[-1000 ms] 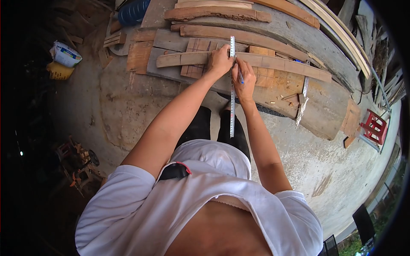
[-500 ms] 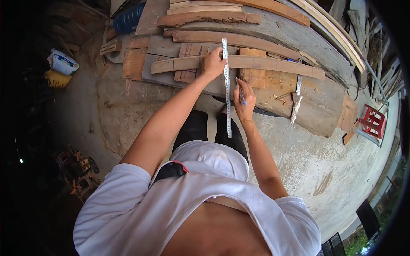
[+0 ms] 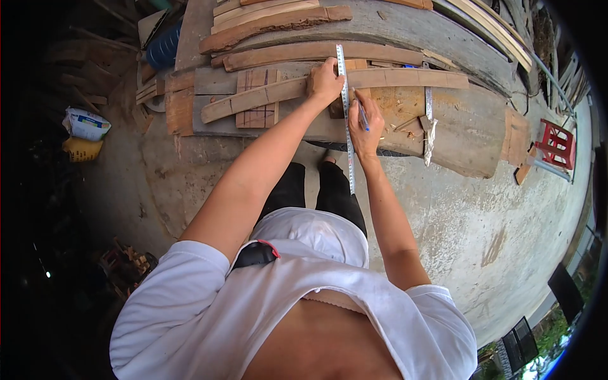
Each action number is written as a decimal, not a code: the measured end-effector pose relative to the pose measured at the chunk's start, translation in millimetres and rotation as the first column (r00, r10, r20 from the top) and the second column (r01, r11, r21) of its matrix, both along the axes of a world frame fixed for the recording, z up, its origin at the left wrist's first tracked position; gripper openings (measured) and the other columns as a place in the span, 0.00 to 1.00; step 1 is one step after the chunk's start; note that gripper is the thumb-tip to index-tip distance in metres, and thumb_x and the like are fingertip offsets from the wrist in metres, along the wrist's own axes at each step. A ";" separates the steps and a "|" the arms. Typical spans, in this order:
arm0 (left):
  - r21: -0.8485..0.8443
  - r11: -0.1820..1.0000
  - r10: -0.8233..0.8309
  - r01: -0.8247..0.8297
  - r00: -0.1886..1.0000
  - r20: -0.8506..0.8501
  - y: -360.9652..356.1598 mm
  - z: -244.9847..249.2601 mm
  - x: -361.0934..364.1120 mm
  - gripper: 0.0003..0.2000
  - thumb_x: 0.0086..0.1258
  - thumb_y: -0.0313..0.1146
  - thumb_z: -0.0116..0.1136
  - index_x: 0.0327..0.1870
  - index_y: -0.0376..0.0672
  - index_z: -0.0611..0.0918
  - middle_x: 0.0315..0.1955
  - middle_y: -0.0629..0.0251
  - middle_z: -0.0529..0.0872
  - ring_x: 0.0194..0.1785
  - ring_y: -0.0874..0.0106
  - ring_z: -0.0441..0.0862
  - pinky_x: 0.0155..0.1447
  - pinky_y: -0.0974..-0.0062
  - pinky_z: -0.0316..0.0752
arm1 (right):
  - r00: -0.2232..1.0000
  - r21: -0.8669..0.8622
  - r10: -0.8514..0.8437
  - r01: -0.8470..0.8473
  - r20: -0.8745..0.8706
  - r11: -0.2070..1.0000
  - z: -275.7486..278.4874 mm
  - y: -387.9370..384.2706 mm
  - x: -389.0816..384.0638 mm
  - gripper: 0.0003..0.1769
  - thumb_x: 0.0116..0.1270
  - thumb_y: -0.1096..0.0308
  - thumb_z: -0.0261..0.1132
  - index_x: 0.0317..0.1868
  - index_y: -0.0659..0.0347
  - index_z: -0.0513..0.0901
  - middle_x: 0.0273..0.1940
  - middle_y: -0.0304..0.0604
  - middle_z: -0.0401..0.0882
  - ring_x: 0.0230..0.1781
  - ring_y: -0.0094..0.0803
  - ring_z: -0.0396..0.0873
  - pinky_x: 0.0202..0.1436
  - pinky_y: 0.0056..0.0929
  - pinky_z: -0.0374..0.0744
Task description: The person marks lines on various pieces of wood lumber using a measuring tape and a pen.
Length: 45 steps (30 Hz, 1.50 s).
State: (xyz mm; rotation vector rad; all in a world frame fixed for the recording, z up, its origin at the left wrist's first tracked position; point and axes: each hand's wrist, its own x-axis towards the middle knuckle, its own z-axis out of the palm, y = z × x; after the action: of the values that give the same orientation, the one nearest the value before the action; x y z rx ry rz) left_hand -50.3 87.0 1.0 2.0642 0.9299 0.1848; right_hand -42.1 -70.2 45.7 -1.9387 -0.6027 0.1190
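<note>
Across the workbench lies a long curved wooden strip (image 3: 405, 78), with a metal ruler (image 3: 346, 114) laid over it crosswise. My left hand (image 3: 325, 82) presses and grips the ruler where it crosses the strip. A blue pen (image 3: 363, 118) is held in my right hand (image 3: 367, 123), its tip end close to the strip's lower edge beside the ruler. Beneath the strip, on the left, is a flat board with dark lines (image 3: 256, 118). The ruler's lower end sticks out past the bench edge above my legs.
More wooden strips (image 3: 323, 54) lie behind. A metal square (image 3: 429, 104) and a white cloth-like piece (image 3: 430, 142) are right on the bench (image 3: 468, 139). A red stool (image 3: 556, 144) stands far right; a white bucket (image 3: 87, 124) is at left.
The view has shifted, so the bench appears further left. My right hand with the pen has come up closer to the strip and the ruler. My left hand still holds the ruler.
</note>
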 end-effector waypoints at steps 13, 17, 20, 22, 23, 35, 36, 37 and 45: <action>0.116 0.993 0.036 -0.027 0.997 -0.073 -3.2 8.4 1.0 0.18 0.63 0.27 0.66 0.55 0.39 0.80 0.26 0.58 0.90 0.25 0.67 0.89 0.33 0.69 0.85 | 0.995 0.011 0.097 -0.097 0.023 0.995 -10.0 21.2 23.6 0.14 0.67 0.71 0.61 0.50 0.67 0.84 0.41 0.54 0.84 0.42 0.50 0.83 0.48 0.41 0.80; 0.143 0.990 0.021 -0.011 0.998 -0.066 -4.2 15.0 0.2 0.19 0.62 0.28 0.67 0.55 0.40 0.81 0.26 0.58 0.90 0.25 0.66 0.89 0.36 0.67 0.85 | 0.992 0.005 0.119 -0.119 0.038 0.993 -13.1 23.4 29.8 0.14 0.67 0.71 0.61 0.50 0.66 0.84 0.41 0.54 0.84 0.42 0.50 0.82 0.47 0.41 0.80; 0.122 0.992 0.041 -0.030 0.995 -0.086 -4.3 13.4 1.1 0.18 0.62 0.28 0.67 0.54 0.39 0.81 0.25 0.58 0.90 0.25 0.67 0.89 0.35 0.68 0.85 | 0.991 -0.012 0.129 -0.128 0.036 0.992 -7.6 16.0 23.6 0.13 0.67 0.71 0.62 0.50 0.66 0.84 0.40 0.53 0.84 0.41 0.50 0.82 0.47 0.41 0.80; 0.106 0.993 0.053 -0.044 0.995 -0.087 -3.7 13.3 0.8 0.18 0.62 0.28 0.67 0.54 0.40 0.81 0.26 0.58 0.90 0.27 0.65 0.89 0.36 0.67 0.85 | 0.989 0.007 0.130 -0.131 0.070 0.991 -11.5 12.6 18.3 0.13 0.67 0.71 0.62 0.50 0.66 0.84 0.39 0.53 0.83 0.40 0.50 0.82 0.46 0.42 0.79; 0.086 0.995 0.059 -0.052 0.994 -0.089 -4.8 12.7 1.6 0.18 0.62 0.29 0.67 0.54 0.40 0.81 0.26 0.58 0.90 0.29 0.63 0.89 0.38 0.66 0.84 | 0.987 0.022 0.125 -0.128 0.103 0.992 -14.0 10.6 17.4 0.13 0.67 0.71 0.62 0.49 0.65 0.84 0.38 0.52 0.83 0.39 0.50 0.82 0.46 0.42 0.79; 0.078 0.996 0.061 -0.053 0.993 -0.102 -5.6 18.9 1.2 0.19 0.60 0.31 0.67 0.54 0.45 0.82 0.27 0.59 0.90 0.36 0.60 0.89 0.44 0.61 0.82 | 0.979 -0.004 0.148 -0.149 0.142 0.989 -14.3 5.5 15.5 0.13 0.67 0.72 0.62 0.51 0.65 0.84 0.37 0.52 0.83 0.39 0.49 0.81 0.45 0.43 0.78; 0.074 0.996 0.061 -0.053 0.993 -0.103 -7.2 19.7 1.5 0.19 0.60 0.31 0.67 0.54 0.45 0.82 0.27 0.59 0.90 0.36 0.60 0.89 0.44 0.61 0.82 | 0.979 -0.008 0.148 -0.149 0.141 0.989 -14.3 6.5 17.0 0.13 0.67 0.72 0.62 0.51 0.65 0.84 0.37 0.52 0.83 0.39 0.49 0.81 0.45 0.43 0.78; 0.107 0.993 0.059 -0.048 0.992 -0.109 -7.5 20.9 1.4 0.19 0.60 0.31 0.67 0.54 0.44 0.82 0.26 0.59 0.90 0.36 0.60 0.89 0.44 0.61 0.82 | 0.979 -0.013 0.140 -0.139 0.147 0.990 -15.0 12.1 19.8 0.13 0.67 0.73 0.62 0.50 0.66 0.84 0.38 0.52 0.83 0.39 0.49 0.81 0.45 0.43 0.79; 0.117 0.992 0.051 -0.038 0.993 -0.111 -6.4 21.8 2.1 0.19 0.60 0.31 0.67 0.53 0.42 0.81 0.27 0.58 0.89 0.36 0.58 0.89 0.45 0.59 0.82 | 0.986 -0.045 0.122 -0.118 0.111 0.992 -10.0 14.2 17.2 0.13 0.66 0.74 0.63 0.50 0.66 0.84 0.41 0.54 0.84 0.40 0.49 0.81 0.47 0.41 0.79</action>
State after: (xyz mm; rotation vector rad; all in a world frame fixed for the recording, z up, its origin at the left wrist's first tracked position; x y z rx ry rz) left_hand -48.3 80.6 22.8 2.1790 1.0571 0.1486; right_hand -24.8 -55.9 35.7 -1.9553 -0.7984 0.0973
